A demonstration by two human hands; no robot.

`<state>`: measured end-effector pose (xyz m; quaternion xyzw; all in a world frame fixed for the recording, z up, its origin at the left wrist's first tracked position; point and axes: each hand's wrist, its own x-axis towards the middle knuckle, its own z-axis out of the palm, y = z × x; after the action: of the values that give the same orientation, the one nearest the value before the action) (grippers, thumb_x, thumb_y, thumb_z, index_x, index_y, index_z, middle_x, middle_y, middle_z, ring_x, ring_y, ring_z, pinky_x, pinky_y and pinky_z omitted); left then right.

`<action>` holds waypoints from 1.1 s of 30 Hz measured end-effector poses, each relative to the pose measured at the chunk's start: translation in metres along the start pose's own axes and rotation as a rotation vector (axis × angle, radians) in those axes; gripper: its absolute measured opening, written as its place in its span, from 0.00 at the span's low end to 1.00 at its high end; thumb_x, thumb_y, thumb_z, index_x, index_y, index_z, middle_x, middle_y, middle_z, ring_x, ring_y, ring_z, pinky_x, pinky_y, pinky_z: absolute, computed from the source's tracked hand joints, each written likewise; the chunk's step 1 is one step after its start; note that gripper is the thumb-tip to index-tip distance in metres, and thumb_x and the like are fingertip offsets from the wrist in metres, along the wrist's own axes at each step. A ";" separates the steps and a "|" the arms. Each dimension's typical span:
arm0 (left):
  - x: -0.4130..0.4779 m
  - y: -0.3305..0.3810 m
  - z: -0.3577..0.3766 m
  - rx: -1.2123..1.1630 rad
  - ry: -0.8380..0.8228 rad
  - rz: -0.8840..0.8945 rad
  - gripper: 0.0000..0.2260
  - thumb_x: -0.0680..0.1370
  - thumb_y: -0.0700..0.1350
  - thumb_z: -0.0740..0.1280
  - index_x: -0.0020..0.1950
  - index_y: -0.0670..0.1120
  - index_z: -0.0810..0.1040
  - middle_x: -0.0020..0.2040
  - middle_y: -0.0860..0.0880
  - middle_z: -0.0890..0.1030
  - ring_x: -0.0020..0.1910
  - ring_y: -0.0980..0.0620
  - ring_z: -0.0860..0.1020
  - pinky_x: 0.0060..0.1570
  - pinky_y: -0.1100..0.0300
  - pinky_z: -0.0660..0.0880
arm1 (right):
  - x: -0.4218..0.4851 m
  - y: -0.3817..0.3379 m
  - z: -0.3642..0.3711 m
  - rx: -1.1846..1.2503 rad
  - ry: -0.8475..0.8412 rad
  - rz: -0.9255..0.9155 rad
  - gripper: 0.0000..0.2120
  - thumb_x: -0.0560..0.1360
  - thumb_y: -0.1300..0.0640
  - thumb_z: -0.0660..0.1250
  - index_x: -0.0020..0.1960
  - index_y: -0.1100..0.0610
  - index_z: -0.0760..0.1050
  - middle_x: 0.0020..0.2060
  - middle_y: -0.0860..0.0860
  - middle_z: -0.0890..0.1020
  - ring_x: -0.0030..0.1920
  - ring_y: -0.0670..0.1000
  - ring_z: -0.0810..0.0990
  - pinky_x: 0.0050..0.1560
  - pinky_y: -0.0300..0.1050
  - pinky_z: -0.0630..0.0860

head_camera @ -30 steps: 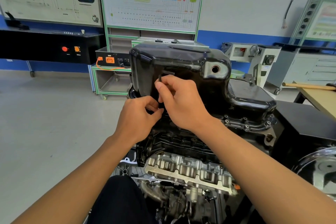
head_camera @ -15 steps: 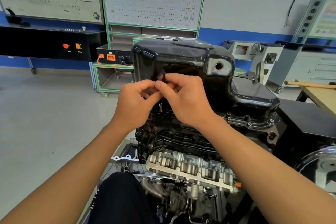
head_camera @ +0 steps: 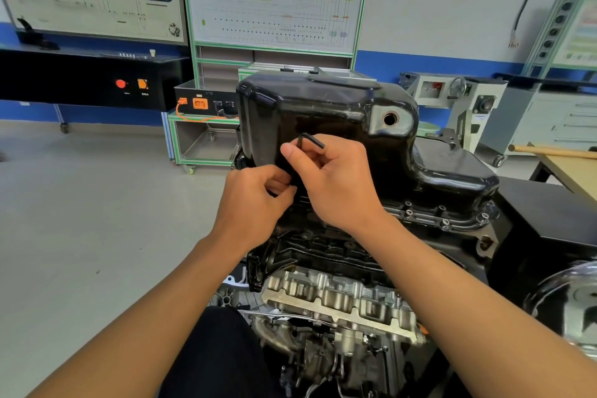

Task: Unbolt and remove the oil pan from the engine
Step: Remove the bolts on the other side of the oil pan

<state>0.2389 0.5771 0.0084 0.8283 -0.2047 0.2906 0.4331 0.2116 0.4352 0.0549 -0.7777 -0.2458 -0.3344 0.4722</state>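
Over the last second the hex key (head_camera: 312,140) had swung round. Its bend now stood clear above the thumb of the right hand (head_camera: 339,184), with the short arm pointing toward the drain hole (head_camera: 390,118) side of the oil pan (head_camera: 323,107), where a moment before only a stub had shown above the knuckles. The right hand's fingers were curled round the key near the bend. The left hand (head_camera: 255,203) had dropped a little and pinched the shaft lower down, against the near wall of the pan. The bolt itself was hidden behind the hands. Since the key was being spun with fingertips alone, that bolt was probably already slack and backing out. The pan still sat on top of the upturned engine (head_camera: 339,297), and several flange bolts (head_camera: 445,222) remained in place along its right-hand rim, so lifting it off looked some way ahead. Left of the pan lay bare grey floor (head_camera: 97,220). Behind the pan stood a green-framed wiring display board (head_camera: 274,0), with a black console (head_camera: 80,77) further left of it. Well to the right of the pan, the corner of a wooden tabletop (head_camera: 578,171) showed.
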 end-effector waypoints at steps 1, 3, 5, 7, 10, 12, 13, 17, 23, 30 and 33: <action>-0.001 0.003 0.000 -0.027 0.023 -0.010 0.05 0.72 0.41 0.76 0.48 0.46 0.86 0.37 0.55 0.84 0.37 0.61 0.82 0.40 0.66 0.79 | 0.000 -0.002 -0.002 0.027 0.013 0.004 0.14 0.79 0.60 0.69 0.36 0.64 0.79 0.27 0.51 0.75 0.30 0.47 0.72 0.33 0.38 0.70; 0.000 0.011 -0.001 -0.125 0.086 -0.043 0.07 0.72 0.39 0.75 0.47 0.50 0.85 0.36 0.57 0.84 0.36 0.60 0.82 0.39 0.68 0.78 | 0.002 -0.007 -0.008 0.110 0.056 0.022 0.15 0.80 0.60 0.68 0.35 0.65 0.77 0.27 0.56 0.75 0.29 0.50 0.72 0.33 0.41 0.70; 0.003 0.021 -0.005 -0.344 0.104 -0.138 0.11 0.73 0.37 0.74 0.47 0.54 0.83 0.36 0.56 0.85 0.38 0.60 0.83 0.40 0.70 0.78 | 0.006 -0.014 -0.017 0.188 0.124 0.050 0.17 0.80 0.58 0.68 0.34 0.63 0.76 0.26 0.57 0.74 0.28 0.50 0.71 0.32 0.43 0.69; 0.009 0.036 -0.009 -0.724 0.041 -0.287 0.10 0.74 0.36 0.73 0.49 0.50 0.84 0.39 0.51 0.87 0.41 0.55 0.85 0.39 0.66 0.79 | 0.010 -0.022 -0.031 0.266 0.211 0.109 0.18 0.81 0.56 0.67 0.34 0.63 0.77 0.26 0.54 0.75 0.27 0.46 0.71 0.31 0.40 0.69; 0.011 0.058 -0.011 -1.143 -0.086 -0.373 0.08 0.70 0.39 0.71 0.48 0.44 0.85 0.42 0.45 0.86 0.41 0.52 0.83 0.36 0.64 0.78 | 0.012 -0.032 -0.059 0.447 0.333 0.227 0.16 0.81 0.54 0.66 0.38 0.61 0.80 0.26 0.51 0.76 0.25 0.46 0.70 0.28 0.38 0.67; 0.010 0.074 -0.008 -1.224 -0.142 -0.351 0.08 0.69 0.40 0.70 0.45 0.45 0.86 0.42 0.45 0.85 0.41 0.52 0.83 0.36 0.63 0.78 | 0.007 -0.039 -0.081 0.583 0.387 0.265 0.15 0.82 0.54 0.65 0.39 0.56 0.81 0.25 0.48 0.75 0.24 0.45 0.69 0.25 0.36 0.66; 0.008 0.082 -0.005 -1.242 -0.166 -0.332 0.08 0.69 0.39 0.69 0.44 0.46 0.87 0.42 0.45 0.85 0.41 0.52 0.83 0.36 0.63 0.78 | 0.003 -0.042 -0.093 0.623 0.407 0.275 0.15 0.82 0.53 0.64 0.39 0.55 0.81 0.25 0.48 0.75 0.23 0.45 0.69 0.24 0.36 0.65; 0.003 0.120 0.017 -1.245 -0.260 -0.238 0.07 0.69 0.38 0.72 0.44 0.45 0.86 0.44 0.44 0.86 0.44 0.50 0.84 0.37 0.64 0.78 | -0.019 -0.052 -0.153 0.589 0.457 0.287 0.17 0.82 0.49 0.61 0.39 0.53 0.80 0.25 0.49 0.75 0.23 0.46 0.70 0.24 0.36 0.66; -0.020 0.200 0.101 -1.125 -0.480 -0.134 0.08 0.70 0.34 0.75 0.40 0.48 0.87 0.42 0.45 0.87 0.41 0.51 0.83 0.37 0.64 0.78 | -0.086 -0.050 -0.275 0.196 0.473 0.329 0.18 0.78 0.42 0.60 0.35 0.48 0.80 0.23 0.47 0.73 0.24 0.46 0.71 0.25 0.36 0.68; -0.089 0.314 0.263 -0.887 -0.883 -0.046 0.07 0.71 0.31 0.74 0.44 0.42 0.86 0.38 0.49 0.86 0.37 0.57 0.82 0.41 0.63 0.80 | -0.201 -0.024 -0.421 -0.206 0.876 0.415 0.20 0.81 0.45 0.59 0.35 0.48 0.79 0.23 0.47 0.74 0.25 0.45 0.71 0.25 0.37 0.68; -0.120 0.357 0.321 -0.826 -0.986 0.042 0.07 0.71 0.35 0.76 0.46 0.45 0.86 0.37 0.57 0.84 0.36 0.64 0.81 0.41 0.70 0.76 | -0.249 -0.005 -0.467 -0.312 1.091 0.456 0.19 0.84 0.51 0.59 0.36 0.51 0.75 0.23 0.46 0.72 0.25 0.45 0.69 0.26 0.40 0.66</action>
<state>0.0355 0.1260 -0.0032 0.6255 -0.4908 -0.2186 0.5658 -0.0894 0.0012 0.0251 -0.5872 0.2563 -0.6070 0.4702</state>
